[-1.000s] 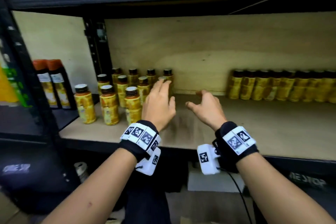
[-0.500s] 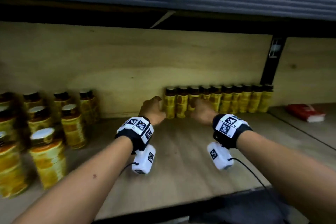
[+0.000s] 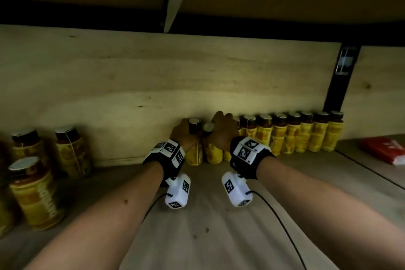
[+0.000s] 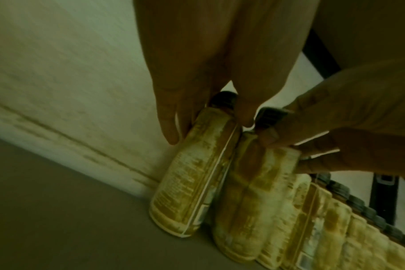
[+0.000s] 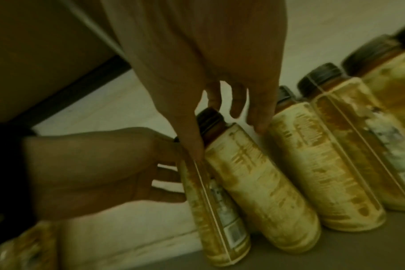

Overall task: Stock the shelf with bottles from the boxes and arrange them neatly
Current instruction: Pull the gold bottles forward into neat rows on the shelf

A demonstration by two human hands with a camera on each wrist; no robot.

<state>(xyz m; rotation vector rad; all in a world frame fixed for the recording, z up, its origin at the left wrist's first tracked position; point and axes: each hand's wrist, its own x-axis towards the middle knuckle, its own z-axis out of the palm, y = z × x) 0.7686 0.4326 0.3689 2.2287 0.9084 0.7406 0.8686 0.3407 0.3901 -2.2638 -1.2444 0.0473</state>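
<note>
A row of yellow-labelled bottles with dark caps (image 3: 295,136) stands along the back wall of the wooden shelf (image 3: 219,230). My left hand (image 3: 183,132) grips the row's leftmost bottle (image 3: 194,153) near its neck; in the left wrist view the thumb and fingers (image 4: 169,127) straddle that bottle (image 4: 192,173). My right hand (image 3: 222,129) grips the second bottle (image 3: 211,153) beside it, fingers round its shoulder (image 5: 259,118) in the right wrist view, where this bottle (image 5: 254,182) leans a little. Both bottles rest on the shelf board.
A separate group of the same bottles (image 3: 35,193) stands at the left of the shelf. A black upright post (image 3: 339,76) marks the right end of the row, with a red packet (image 3: 385,149) lying beyond it. The upper shelf hangs low overhead.
Both hands moved right from the left bottle group to the left end of the back row, and their fingers closed round its two end bottles. The view came closer.
</note>
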